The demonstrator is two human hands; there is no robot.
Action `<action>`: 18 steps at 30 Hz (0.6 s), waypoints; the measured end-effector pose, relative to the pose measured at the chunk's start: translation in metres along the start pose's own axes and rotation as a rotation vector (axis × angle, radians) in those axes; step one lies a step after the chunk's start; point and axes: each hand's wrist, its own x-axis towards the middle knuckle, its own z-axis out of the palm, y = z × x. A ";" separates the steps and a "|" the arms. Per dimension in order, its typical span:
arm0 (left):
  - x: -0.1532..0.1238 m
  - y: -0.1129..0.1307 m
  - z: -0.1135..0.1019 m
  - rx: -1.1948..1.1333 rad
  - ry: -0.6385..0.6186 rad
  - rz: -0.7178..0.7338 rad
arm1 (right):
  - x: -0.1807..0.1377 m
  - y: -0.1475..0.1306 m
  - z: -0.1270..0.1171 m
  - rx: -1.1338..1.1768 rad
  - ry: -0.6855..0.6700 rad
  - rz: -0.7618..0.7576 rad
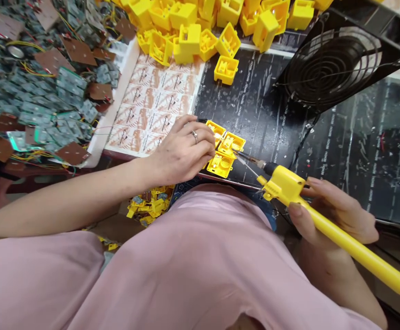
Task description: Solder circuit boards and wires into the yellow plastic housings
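Note:
My right hand grips a yellow soldering iron by its long handle. Its dark metal tip and a thin feed tube point left, meeting the edge of a small open yellow plastic case. Two more such cases sit against it, a lower case and an upper case partly covered by fingers. My left hand, with a ring on one finger, is closed with bent fingers against the left side of this group. Its fingertips are partly hidden, and small parts inside the cases are hard to make out.
Many yellow cases are heaped at the back, one standing apart. A black fan stands at right on the dark mat. Circuit boards pile up at left beside a printed sheet. More yellow parts lie below the table edge.

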 end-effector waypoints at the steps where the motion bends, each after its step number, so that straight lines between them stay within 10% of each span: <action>1: -0.001 0.000 0.001 0.002 0.025 0.017 | 0.001 -0.005 0.002 -0.006 0.009 0.000; 18: -0.008 -0.003 0.017 0.163 0.178 0.152 | 0.034 -0.027 0.011 0.013 -0.245 -0.103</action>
